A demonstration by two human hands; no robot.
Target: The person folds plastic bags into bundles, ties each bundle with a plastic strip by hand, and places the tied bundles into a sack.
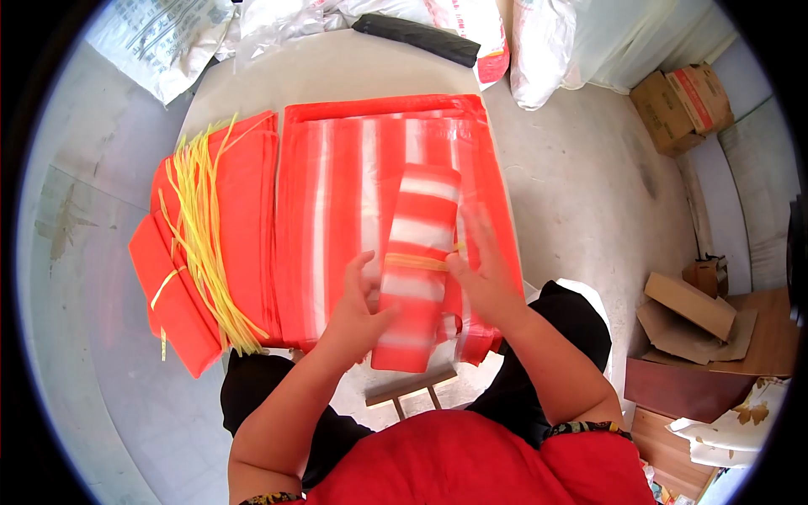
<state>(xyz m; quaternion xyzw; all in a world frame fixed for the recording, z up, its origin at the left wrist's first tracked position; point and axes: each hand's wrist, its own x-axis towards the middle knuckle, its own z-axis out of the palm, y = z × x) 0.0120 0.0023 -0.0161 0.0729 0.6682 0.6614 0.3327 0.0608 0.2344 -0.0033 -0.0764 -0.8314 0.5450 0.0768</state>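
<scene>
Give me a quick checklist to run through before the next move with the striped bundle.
1. Yellow band lies across the striped bundle: ok, around its middle.
2. Band end fastened: cannot tell, the right hand covers it.
3. Right hand clear of the bundle: not ok, its thumb is at the band.
4. Left hand gripping firmly: cannot tell, it is blurred at the bundle's edge.
5. Loose yellow strips at hand: ok, on the red stack to the left.
</scene>
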